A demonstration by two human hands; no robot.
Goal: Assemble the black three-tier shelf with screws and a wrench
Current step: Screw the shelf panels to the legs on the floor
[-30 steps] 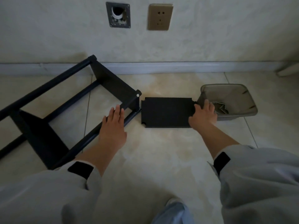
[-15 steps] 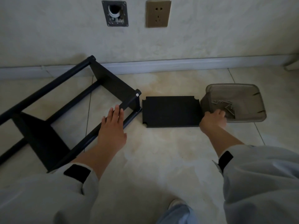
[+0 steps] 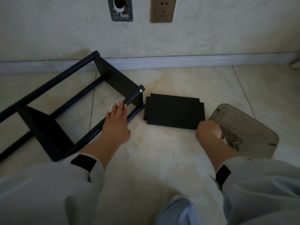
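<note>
The half-built black shelf frame lies on its side on the tiled floor at the left, two panels fixed between its poles. My left hand rests flat on the near upper pole, fingers straight. A loose black shelf panel with notched corners lies flat just right of the frame. At the right stands a grey plastic tray holding screws and a small wrench. My right hand has its fingers curled over the tray's near-left rim, beside the panel's near-right corner.
The wall runs along the back with a white baseboard, a brass socket and a metal plate with a pipe hole. My grey sleeves fill the bottom corners, and a shoe shows between them.
My right hand left the loose panel's right edge, took the tray's rim and drew it nearer, turning it. The left hand stayed on the frame's pole.
</note>
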